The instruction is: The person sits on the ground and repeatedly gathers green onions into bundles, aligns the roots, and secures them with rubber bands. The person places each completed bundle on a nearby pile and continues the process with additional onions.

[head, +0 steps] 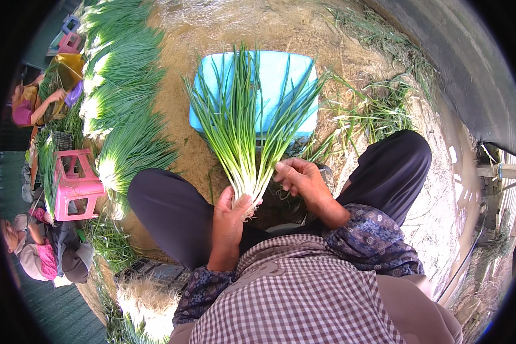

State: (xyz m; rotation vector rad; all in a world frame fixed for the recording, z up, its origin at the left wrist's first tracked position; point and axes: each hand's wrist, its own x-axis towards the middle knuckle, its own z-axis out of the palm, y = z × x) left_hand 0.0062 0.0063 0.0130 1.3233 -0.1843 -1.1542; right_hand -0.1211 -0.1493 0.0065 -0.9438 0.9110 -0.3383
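My left hand [230, 215] holds a bunch of spring onions [251, 167] by its white root ends. The green leaves fan out away from me. Along the right edge of the bunch, my right hand [303, 178] has its thumb and forefinger drawn together by the outermost stalk. Whether a stalk or leaf is pinched there is hard to see. Beyond the hands, a light-blue plastic stool [217, 69] stands under the leaf tips, which partly cover its top.
A row of spring onion bunches [124, 90] lines the ground at left. Behind it are a pink plastic stool [79, 185] and two people at work. Loose leaves [378, 107] litter the right side. Near my left side lie more onions, roots up [148, 296], beside a dark crate [155, 273].
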